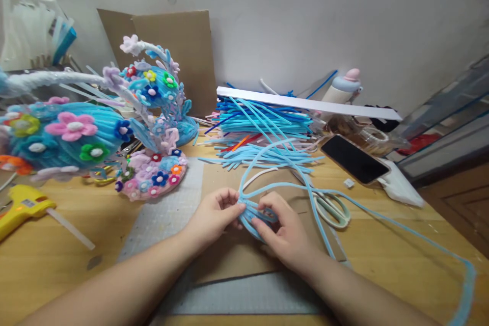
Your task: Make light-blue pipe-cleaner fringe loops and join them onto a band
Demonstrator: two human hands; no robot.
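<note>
A bundle of light blue pipe cleaners [252,215] is bent into loops between my two hands, above a cardboard sheet [225,260]. My left hand [221,211] pinches the gathered point of the bundle between thumb and fingers. On the right side of the loops, my right hand [280,224] is closed round them with thumb and fingertips. Long loose strands [367,209] spread from the gathered point upward and to the right, one reaching the lower right edge of the view.
Flower-covered blue ornaments [69,132] and a yellow glue gun [26,209] are at left. Behind the hands lie piled pipe cleaners [263,122]. Green-handled scissors [331,210], a phone [355,159] and a bottle [342,89] are at right.
</note>
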